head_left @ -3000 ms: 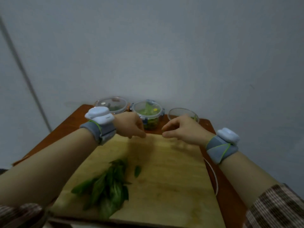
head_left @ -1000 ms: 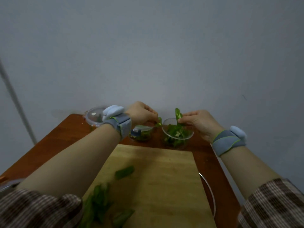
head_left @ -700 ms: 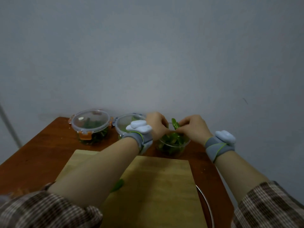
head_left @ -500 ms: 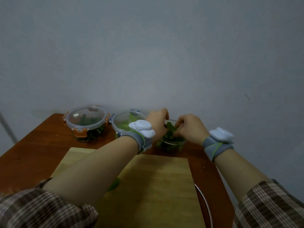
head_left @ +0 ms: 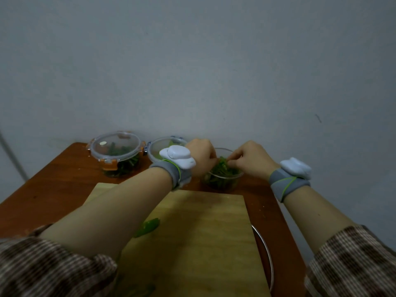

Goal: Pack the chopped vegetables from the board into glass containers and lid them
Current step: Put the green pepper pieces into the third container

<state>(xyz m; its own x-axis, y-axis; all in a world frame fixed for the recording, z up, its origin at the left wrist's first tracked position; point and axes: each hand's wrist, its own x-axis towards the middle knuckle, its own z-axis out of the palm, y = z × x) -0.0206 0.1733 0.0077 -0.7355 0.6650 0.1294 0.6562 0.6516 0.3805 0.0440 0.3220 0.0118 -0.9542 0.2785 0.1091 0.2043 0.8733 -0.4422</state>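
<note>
An open glass container (head_left: 224, 181) full of green leaves (head_left: 222, 169) stands just behind the wooden cutting board (head_left: 192, 236). Both hands hover over its mouth. My left hand (head_left: 201, 157) has its back toward me and its fingers curl down into the leaves on the left side. From the right, my right hand (head_left: 249, 160) pinches leaves with curled fingertips. One loose green piece (head_left: 147, 227) lies on the board beside my left forearm, and more greens at the board's near edge are blurred.
Two lidded glass containers stand at the back left of the brown table (head_left: 53, 189): one with orange clips (head_left: 116, 153), one with blue clips (head_left: 159, 146) partly behind my left wrist. A thin metal rim (head_left: 266, 254) shows along the board's right side. A grey wall is close behind.
Both hands carried green leaves from the board to the open container and have lowered into it; the leaf held upright by my right hand is now down among the others.
</note>
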